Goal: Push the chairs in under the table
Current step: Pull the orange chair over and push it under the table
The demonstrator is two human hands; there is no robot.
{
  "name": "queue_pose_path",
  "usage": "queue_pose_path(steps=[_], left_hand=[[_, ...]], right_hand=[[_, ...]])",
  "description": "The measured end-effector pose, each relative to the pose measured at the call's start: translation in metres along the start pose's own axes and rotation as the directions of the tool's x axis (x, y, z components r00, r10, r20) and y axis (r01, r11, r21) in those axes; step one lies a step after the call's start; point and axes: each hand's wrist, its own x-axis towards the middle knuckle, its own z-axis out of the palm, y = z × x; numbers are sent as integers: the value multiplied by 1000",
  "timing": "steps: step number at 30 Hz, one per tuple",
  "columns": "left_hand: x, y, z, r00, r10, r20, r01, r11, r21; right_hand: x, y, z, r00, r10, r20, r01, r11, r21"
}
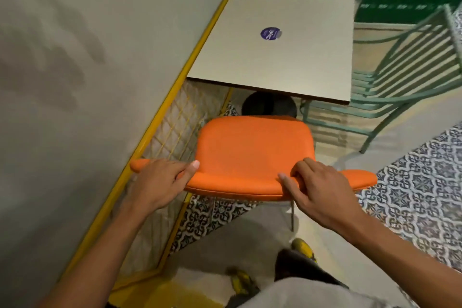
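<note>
An orange padded chair (252, 150) stands in front of me, its seat facing a square beige table (275, 62). The seat's far edge lies just short of the table's near edge, above the table's dark round base (268, 105). My left hand (160, 180) grips the left part of the chair's curved backrest, thumb on the inner side. My right hand (317, 190) grips the right part of the backrest, fingers curled over its top. A round purple sticker (270, 33) sits on the tabletop.
A yellow metal railing with wire mesh (165, 132) runs along the grey wall on the left, close to the chair. A pale green slatted metal chair (400, 77) stands right of the table. Patterned tiles (420, 197) cover the floor at right. My yellow shoes (303, 247) show below.
</note>
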Motion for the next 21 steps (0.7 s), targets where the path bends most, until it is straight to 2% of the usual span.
queue_pose_path(steps=[3,7,14,21], left_hand=[[11,-4,5,999,44,-16,-43,999,25],[14,-5,16,981,80,-176,-57,989,135],[20,-14,22,936,166,-311,-162,986,39],[38,-50,13,879,315,-358,-326,945,30]], right_hand=[[0,-15,9,996,91,-12,-92,988,-123],[9,-26,18,982,183,-38,-187,957,-224],[14,-29,27,969,207,-133,-231,951,-207],[24,-61,35,948,264,-176,-296,937,-187]])
